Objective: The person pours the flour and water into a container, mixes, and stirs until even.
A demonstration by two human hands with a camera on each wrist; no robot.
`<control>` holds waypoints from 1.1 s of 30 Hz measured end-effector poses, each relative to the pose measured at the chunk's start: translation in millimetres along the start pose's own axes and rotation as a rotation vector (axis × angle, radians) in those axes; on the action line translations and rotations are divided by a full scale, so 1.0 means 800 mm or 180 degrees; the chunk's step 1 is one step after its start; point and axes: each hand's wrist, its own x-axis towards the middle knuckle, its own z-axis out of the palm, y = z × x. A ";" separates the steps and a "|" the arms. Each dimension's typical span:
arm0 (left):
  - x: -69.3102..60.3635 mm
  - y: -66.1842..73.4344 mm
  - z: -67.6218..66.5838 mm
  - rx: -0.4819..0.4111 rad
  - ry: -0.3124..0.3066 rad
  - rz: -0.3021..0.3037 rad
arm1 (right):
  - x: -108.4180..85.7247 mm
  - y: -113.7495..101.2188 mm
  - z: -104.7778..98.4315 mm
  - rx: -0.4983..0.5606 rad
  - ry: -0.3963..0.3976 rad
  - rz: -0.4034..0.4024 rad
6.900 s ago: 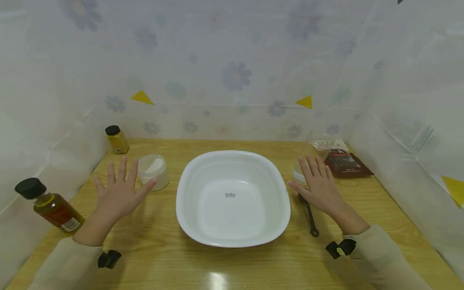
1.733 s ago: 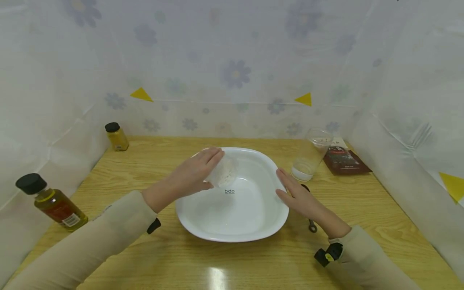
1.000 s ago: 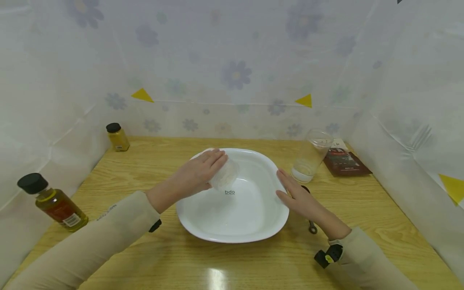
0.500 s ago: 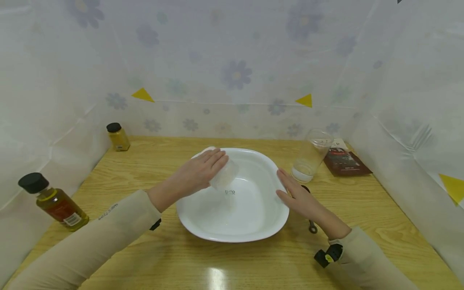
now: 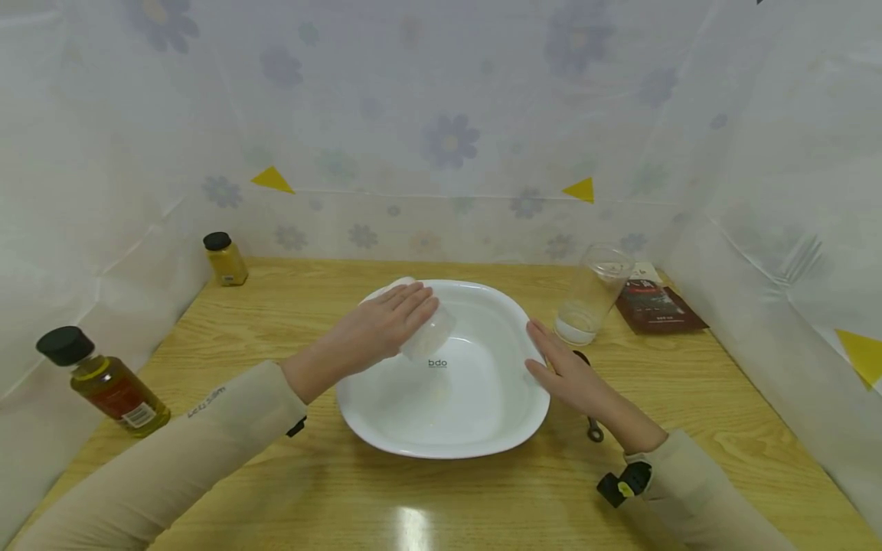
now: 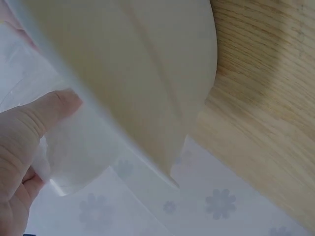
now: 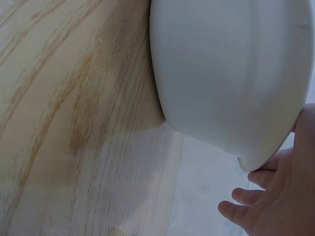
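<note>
In the head view, my left hand [image 5: 379,325] grips a translucent plastic jar [image 5: 434,337], tipped over the left part of a white basin [image 5: 482,413]. The left wrist view shows my thumb [image 6: 59,105] along the side of the jar [image 6: 83,147], close by the basin's rim. How much white powder is in the jar cannot be made out; faint specks show on the basin's floor. My right hand [image 5: 572,383] rests at the basin's right rim. From the right wrist, its fingers [image 7: 246,196] look nearly straight, some touching the rim and others apart from it.
A tall clear cup [image 5: 586,306] with something whitish at its base stands right of the basin, before a dark red packet [image 5: 658,308]. A dark spoon-like handle [image 5: 594,428] lies under my right forearm. An oil bottle [image 5: 113,394] and a yellow jar [image 5: 226,264] stand left.
My left hand has taken the jar from the table's left and tipped it over the basin; powder visible in it earlier is no longer distinct. My right hand came to the rim and stays there.
</note>
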 end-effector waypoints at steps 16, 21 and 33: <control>0.003 -0.003 -0.001 0.0128 0.0367 0.0083 | 0.000 0.001 0.000 0.0044 -0.0013 -0.0009; 0.002 -0.001 -0.002 0.0151 0.0369 0.0126 | 0.001 0.001 0.000 0.0039 -0.0016 -0.0015; 0.005 0.001 -0.012 0.0295 0.0184 0.0253 | 0.000 0.001 -0.001 0.0084 -0.0039 0.0010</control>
